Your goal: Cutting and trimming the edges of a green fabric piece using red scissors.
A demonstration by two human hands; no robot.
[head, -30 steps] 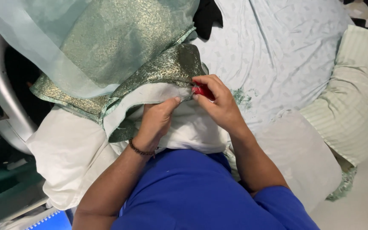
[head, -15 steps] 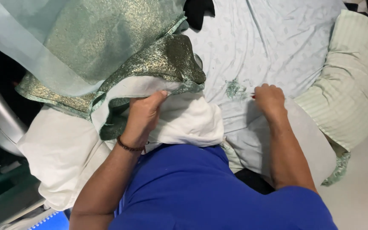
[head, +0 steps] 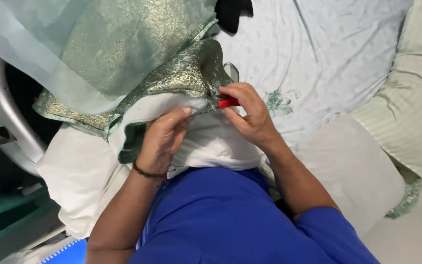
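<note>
Green-gold shimmering fabric [head: 172,83] sits at 12 o'clock from our hands, draped over a white cushion [head: 216,142] on our lap. Our left hand [head: 164,137] pinches the fabric's edge, fingers closed on it; our right hand [head: 247,115] grips a small red tool [head: 228,102] at that edge. Work looks mid-way, we judge: green scraps [head: 277,102] lie at 3 o'clock on the pale printed sheet [head: 318,54]. Striped pillow [head: 411,112] further at 3, grey metal frame [head: 6,117] at 9.
</note>
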